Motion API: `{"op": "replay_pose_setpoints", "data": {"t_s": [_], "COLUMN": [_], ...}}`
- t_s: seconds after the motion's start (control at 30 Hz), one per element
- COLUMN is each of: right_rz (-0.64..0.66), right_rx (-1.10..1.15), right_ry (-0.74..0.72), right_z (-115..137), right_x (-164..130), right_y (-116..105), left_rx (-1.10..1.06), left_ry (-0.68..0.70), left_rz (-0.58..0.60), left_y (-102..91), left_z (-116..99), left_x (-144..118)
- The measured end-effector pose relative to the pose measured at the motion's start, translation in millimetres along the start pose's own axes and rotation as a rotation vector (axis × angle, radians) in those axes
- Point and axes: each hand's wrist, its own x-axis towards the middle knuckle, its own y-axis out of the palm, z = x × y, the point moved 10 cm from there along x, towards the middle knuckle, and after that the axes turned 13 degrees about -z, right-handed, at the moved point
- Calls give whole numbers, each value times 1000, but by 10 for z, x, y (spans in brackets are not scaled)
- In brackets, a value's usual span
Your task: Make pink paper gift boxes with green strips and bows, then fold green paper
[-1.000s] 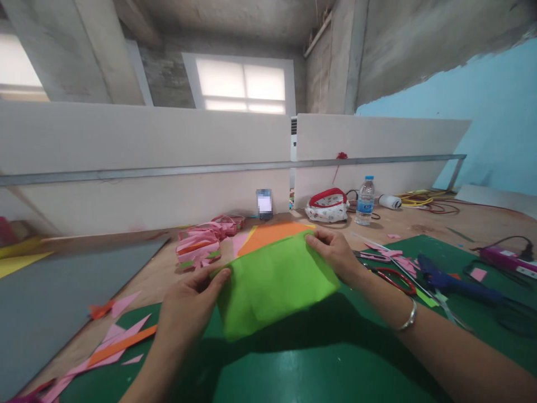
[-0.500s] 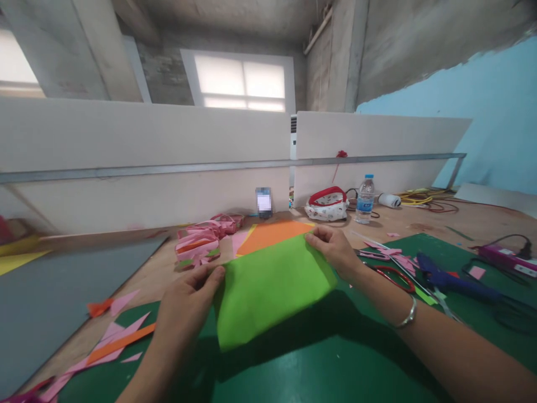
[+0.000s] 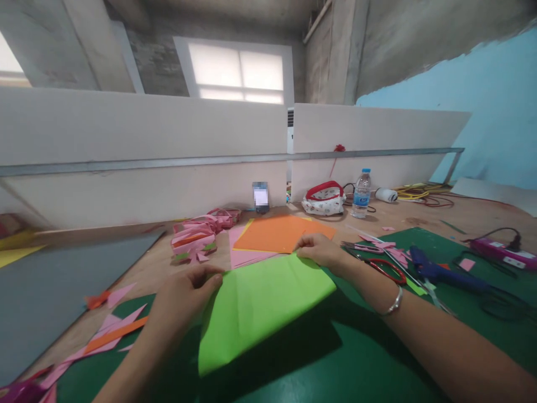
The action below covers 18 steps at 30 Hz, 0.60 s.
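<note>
A green paper sheet [image 3: 262, 305] lies spread over the dark green cutting mat [image 3: 335, 364]; the left hand [image 3: 187, 291] pinches its far left corner, knuckles up; the right hand [image 3: 321, 251] grips the far right corner, forearm stretched diagonally; orange paper [image 3: 277, 232] lies just beyond.

Both forearms reach forward, left hand [image 3: 184, 294] and right hand [image 3: 321, 252] seemingly pinching.

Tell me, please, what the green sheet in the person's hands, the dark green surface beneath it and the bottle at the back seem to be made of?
Green sheet: thin matte paper, probably; it bends and shows fold creases. Dark green mat: likely a smooth rubbery or plastic cutting mat, with a faint sheen. Bottle: clear plastic, it seems, see-through with a label. The left hand and right hand pinch the sheet's corners.
</note>
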Motion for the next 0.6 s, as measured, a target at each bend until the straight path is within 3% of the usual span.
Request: {"op": "replay_pose_setpoints", "data": {"t_s": [0.2,0.37,0.6], "right_rz": [178,240,211], "right_rx": [-223,-397,-669], "right_ry": [-73,-188,-303], "right_z": [-98,-120,-48], "right_x": [-56,-71,-144], "right_y": [243,362,395], "left_rx": [114,176,274], "left_ry": [59,75,131], "left_rz": [194,257,302], "left_y": [282,377,469], "left_z": [147,224,208], "left_x": [-31,-57,-104]}}
